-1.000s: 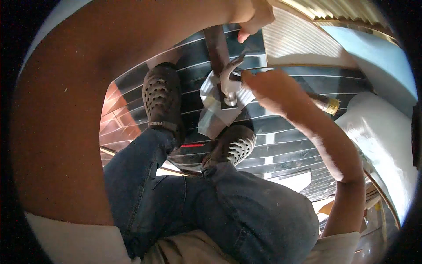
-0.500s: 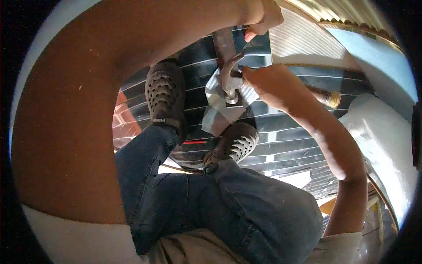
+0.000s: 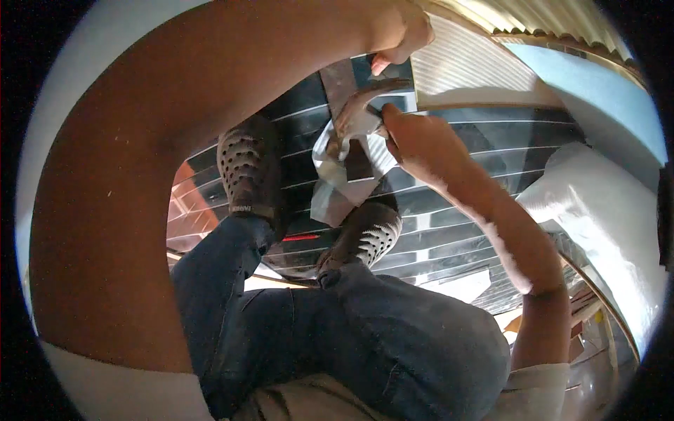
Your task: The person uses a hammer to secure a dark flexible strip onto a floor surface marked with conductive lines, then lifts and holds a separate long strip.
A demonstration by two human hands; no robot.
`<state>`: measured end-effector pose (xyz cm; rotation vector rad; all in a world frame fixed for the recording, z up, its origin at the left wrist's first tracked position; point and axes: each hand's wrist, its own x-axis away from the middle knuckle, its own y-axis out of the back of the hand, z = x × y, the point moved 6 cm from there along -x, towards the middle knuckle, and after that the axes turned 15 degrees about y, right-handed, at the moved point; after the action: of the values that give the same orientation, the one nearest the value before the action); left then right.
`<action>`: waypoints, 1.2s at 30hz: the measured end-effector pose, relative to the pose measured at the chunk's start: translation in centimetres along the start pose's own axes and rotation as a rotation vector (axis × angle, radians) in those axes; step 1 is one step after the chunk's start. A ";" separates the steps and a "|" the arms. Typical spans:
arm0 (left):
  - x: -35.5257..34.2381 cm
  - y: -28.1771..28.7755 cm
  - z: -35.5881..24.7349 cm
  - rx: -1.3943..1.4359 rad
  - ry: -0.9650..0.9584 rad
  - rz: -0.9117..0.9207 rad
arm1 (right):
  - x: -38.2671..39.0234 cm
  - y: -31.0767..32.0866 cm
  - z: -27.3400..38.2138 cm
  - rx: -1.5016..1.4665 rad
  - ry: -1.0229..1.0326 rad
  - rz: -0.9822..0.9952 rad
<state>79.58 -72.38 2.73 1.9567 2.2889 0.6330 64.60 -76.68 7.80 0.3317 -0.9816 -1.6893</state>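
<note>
A hammer (image 3: 354, 112) is in the closed fingers of my right hand (image 3: 425, 144); its metal head lies over a crumpled pale silvery sheet (image 3: 330, 196). Beneath, a dark brown strip (image 3: 337, 84) runs up toward my left hand (image 3: 404, 38). That hand is curled near the top, with what its fingers hold hidden from view. My two perforated shoes (image 3: 246, 165) rest on the dark, pale-lined surface (image 3: 456, 249) on either side of the sheet.
A ribbed cream panel (image 3: 470, 70) lies at upper right, beside a pale blue surface (image 3: 590, 84) and a corrugated sheet (image 3: 554, 17). White wrapped material (image 3: 597, 224) is on the right. A thin red item (image 3: 300, 237) lies between my legs; reddish tiles (image 3: 189, 200) show at left.
The hammer head has tilted, its claw swinging to the right and its striking end lifting. The whole view has shifted slightly, and both hands stay in much the same places.
</note>
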 end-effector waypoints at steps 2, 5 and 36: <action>-0.1 -1.2 2.3 -0.525 0.394 -0.021 | 1.3 -1.7 -1.5 -0.021 -0.089 -0.002; -3.9 -1.5 2.8 -0.816 0.634 -0.073 | 4.3 -3.7 -4.1 0.056 -0.051 0.212; 13.3 -7.9 4.8 -0.086 1.666 -1.106 | 2.7 -3.6 -2.0 0.159 0.016 0.261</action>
<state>71.17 -59.22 -1.50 -0.6312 3.0328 2.4213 62.55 -79.79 4.52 0.3060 -1.1003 -1.3754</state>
